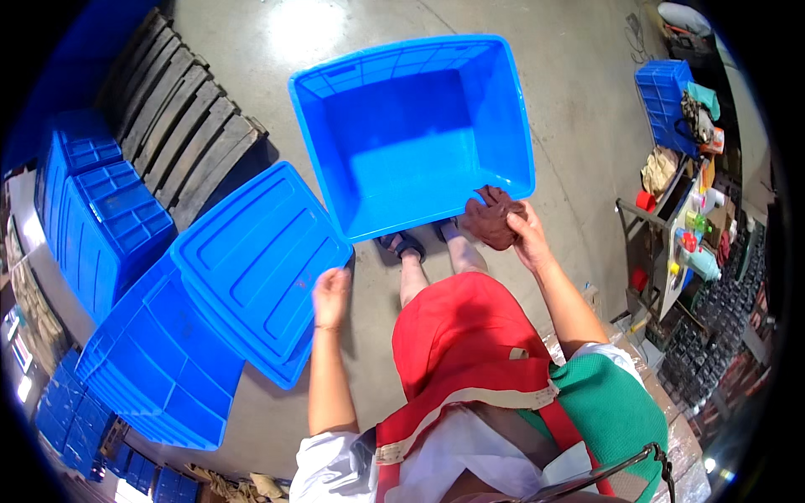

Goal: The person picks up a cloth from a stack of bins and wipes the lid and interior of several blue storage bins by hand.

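My right hand [529, 235] grips a crumpled dark brown cloth [493, 220] at the near right corner of a large blue plastic bin [331, 191]. The bin stands open-topped on the floor in front of my feet, and no contents show inside it. My left hand [331, 298] is held over the right edge of a blue lid [260, 251], fingers curled in and slightly blurred, with nothing visible in them. Whether it touches the lid I cannot tell. The lid lies tilted beside the bin, overlapping another blue bin [168, 360].
Dark slatted pallets [180, 117] and lidded blue bins [105, 210] stand at the left. To the right, a cart [671, 243] carries bottles and small items beside a blue crate [665, 101]. A red apron [453, 335] hangs from my front.
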Demonstrator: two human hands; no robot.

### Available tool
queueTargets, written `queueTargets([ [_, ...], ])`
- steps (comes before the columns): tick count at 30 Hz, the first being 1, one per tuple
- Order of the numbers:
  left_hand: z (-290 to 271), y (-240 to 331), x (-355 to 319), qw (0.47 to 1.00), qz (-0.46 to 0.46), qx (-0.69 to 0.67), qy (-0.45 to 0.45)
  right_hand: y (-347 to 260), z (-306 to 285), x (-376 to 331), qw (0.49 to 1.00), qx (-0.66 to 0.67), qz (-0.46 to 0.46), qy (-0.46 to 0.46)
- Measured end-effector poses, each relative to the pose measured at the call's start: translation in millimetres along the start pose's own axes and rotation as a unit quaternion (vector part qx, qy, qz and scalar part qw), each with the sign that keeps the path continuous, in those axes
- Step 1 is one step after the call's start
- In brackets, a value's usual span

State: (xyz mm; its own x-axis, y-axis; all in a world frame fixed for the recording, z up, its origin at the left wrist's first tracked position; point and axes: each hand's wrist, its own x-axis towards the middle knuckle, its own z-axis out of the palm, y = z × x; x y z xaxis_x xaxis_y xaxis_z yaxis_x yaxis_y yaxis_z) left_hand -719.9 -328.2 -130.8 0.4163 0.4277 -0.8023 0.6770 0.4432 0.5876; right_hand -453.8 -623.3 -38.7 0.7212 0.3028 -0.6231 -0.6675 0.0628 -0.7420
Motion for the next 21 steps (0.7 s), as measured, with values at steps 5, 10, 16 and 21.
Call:
queueTargets([
  [5, 130.8, 77.0, -66.9, 0.964, -0.050, -0.191, -0.181, -13.9, 43.2, -27.9, 0.986, 0.019, 0.060, -0.152],
  [10, 152.8, 100.8, -112.2, 0.915, 0.050, -0.335, -0.221, -27.6, 51.2, -37.9, 0.983, 0.035, 0.054, -0.170],
  [16, 158.4, 120.1, -164.9, 0.897, 0.182, -0.402, -0.033, -38.1, 30.7, -24.4, 0.986, -0.096, -0.119, -0.073],
  [21, 163.9, 125.1, -176.3, 0.921, 0.233, -0.304, 0.070, -76.4, 32.5, -34.1, 0.984, -0.088, -0.145, -0.048],
])
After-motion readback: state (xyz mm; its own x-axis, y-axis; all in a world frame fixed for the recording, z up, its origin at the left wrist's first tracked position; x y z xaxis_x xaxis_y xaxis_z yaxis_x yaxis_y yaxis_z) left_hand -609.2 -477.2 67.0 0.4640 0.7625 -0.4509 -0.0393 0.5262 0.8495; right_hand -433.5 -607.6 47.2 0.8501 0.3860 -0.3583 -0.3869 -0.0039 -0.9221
